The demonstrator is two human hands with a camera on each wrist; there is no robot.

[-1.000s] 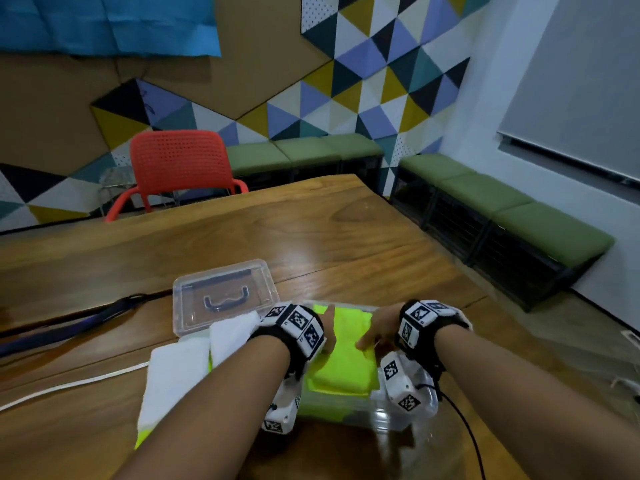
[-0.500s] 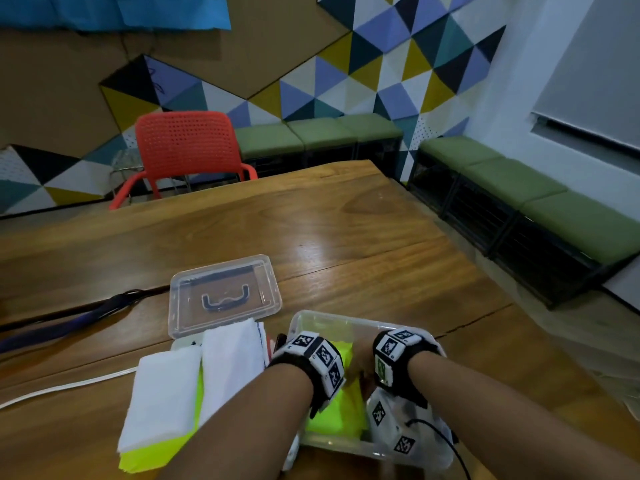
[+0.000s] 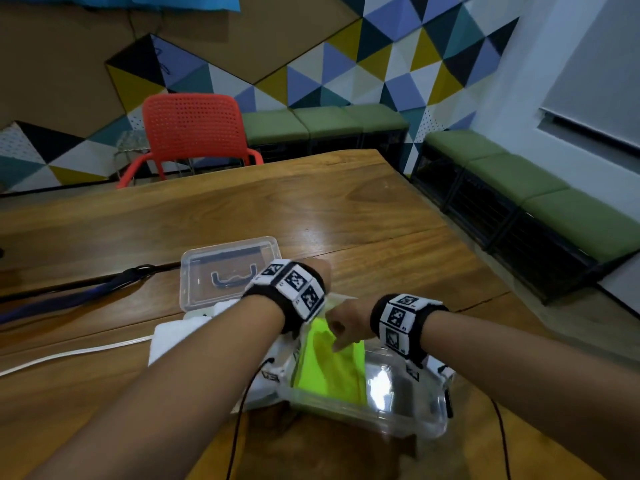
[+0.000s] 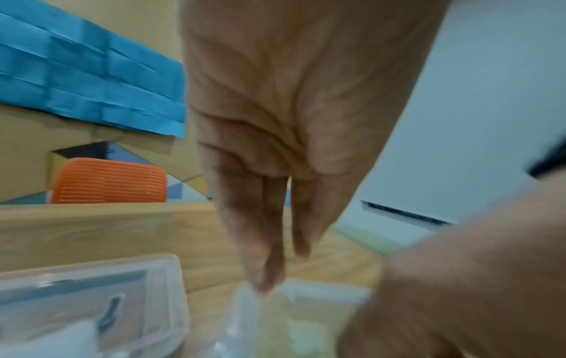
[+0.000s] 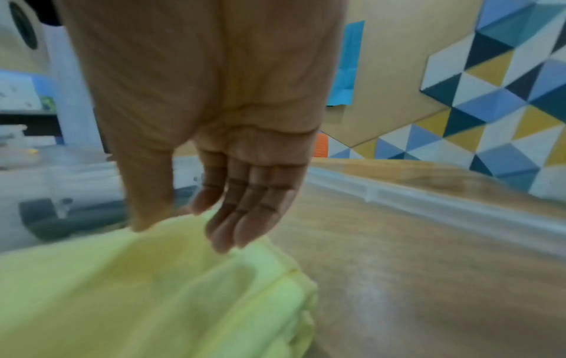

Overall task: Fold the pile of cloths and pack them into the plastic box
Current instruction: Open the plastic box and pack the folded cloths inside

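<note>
My right-hand fingers (image 5: 245,213) are lying nearly straight and pressed together, their tips resting on the folded yellow-green cloth (image 5: 147,290), thumb alongside and touching the fabric at its near edge; nothing is being pinched. My right hand (image 3: 346,323) is reaching into the clear plastic box (image 3: 408,407), where that cloth (image 3: 329,372) is lying against the wall toward nine o'clock, leaving bare floor toward three o'clock. My left-hand fingers (image 4: 260,242) are hanging straight and close together, holding nothing, tips just above the box's far rim (image 4: 321,290); the blur is keeping me from telling whether they are touching it. My left hand (image 3: 320,271) is hovering at the box's eleven o'clock corner. Beyond it, toward eleven o'clock, the clear lid (image 3: 228,271) with its dark handle is lying flat on the wooden counter (image 3: 346,209). The white cloths (image 3: 169,341) are lying at nine o'clock beside the box, partly hidden under my left forearm. A white cable (image 3: 69,355) and a dark strap (image 3: 79,292) are running off toward nine o'clock. A red chair (image 3: 194,129) is standing at the counter's far side.
</note>
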